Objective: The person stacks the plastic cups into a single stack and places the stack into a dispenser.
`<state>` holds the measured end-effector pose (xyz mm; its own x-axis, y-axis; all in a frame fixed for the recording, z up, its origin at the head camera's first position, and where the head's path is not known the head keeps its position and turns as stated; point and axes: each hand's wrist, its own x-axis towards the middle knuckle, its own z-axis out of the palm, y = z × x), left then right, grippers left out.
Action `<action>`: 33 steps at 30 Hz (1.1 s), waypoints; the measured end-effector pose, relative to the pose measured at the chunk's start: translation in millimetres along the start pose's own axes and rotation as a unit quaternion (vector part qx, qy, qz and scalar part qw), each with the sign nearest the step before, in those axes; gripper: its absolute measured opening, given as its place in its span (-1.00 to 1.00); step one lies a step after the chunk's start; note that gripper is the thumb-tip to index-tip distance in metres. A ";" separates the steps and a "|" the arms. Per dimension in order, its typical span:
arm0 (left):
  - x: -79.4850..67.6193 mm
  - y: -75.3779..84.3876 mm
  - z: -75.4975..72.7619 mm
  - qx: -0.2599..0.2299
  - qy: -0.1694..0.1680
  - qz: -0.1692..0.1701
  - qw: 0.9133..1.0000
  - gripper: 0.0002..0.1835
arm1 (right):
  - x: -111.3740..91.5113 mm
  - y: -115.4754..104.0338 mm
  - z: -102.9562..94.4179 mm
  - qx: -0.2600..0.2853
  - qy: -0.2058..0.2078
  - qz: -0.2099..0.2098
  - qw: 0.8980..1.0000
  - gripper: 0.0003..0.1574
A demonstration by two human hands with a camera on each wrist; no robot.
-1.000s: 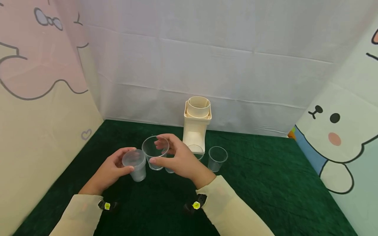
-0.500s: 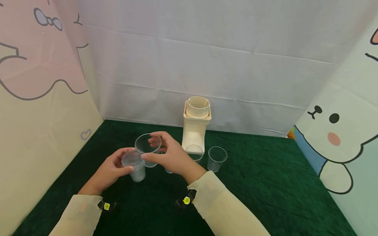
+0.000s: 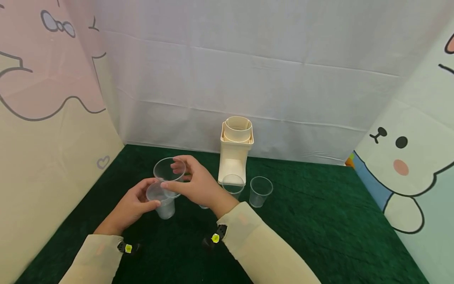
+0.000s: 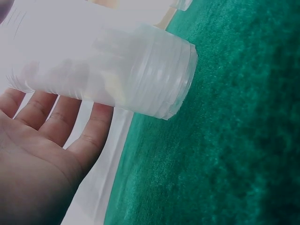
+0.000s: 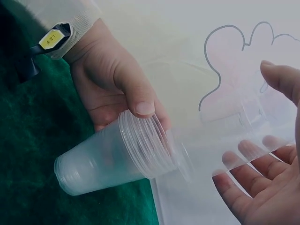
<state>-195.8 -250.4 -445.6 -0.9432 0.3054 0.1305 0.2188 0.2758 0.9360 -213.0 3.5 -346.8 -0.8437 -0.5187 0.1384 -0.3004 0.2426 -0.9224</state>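
My left hand holds a nested stack of clear plastic cups, thumb and fingers around it near the rims. In the right wrist view the stack shows several rims packed together. My right hand grips a single clear plastic cup by its side. That cup is just above and behind the stack's mouth, its base overlapping the stack's rim in the head view; whether it has entered cannot be told. The left wrist view shows the fingers under the stack.
Two clear cups stand upright on the green cloth: one cup at right, another cup before a cream plastic holder. Part of a further cup peeks out beneath my right wrist. A white curtain hangs behind.
My right hand has carried its cup leftward and slightly up, from beside the stack to over its mouth. The left hand and the stack have stayed almost still.
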 end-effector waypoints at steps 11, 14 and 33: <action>1.2 -1.3 -0.8 0.010 0.000 -0.003 1.000 -0.36 | 8.9 1.1 9.5 0.008 0.006 -0.001 1.000 -0.13; 2.6 -3.0 -0.5 0.002 -0.003 0.001 1.000 -0.38 | 10.8 1.4 13.6 0.005 0.006 0.002 1.000 -0.15; 3.5 -4.5 -1.2 -0.014 -0.004 0.000 1.000 -0.38 | 22.7 4.7 29.1 0.002 -0.021 0.001 1.000 -0.12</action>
<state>-200.3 -251.7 -448.9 -0.9411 0.3128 0.1284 0.2123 0.2509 0.9444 -220.7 -31.0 -358.5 -0.8245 -0.5526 0.1220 -0.2981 0.2408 -0.9237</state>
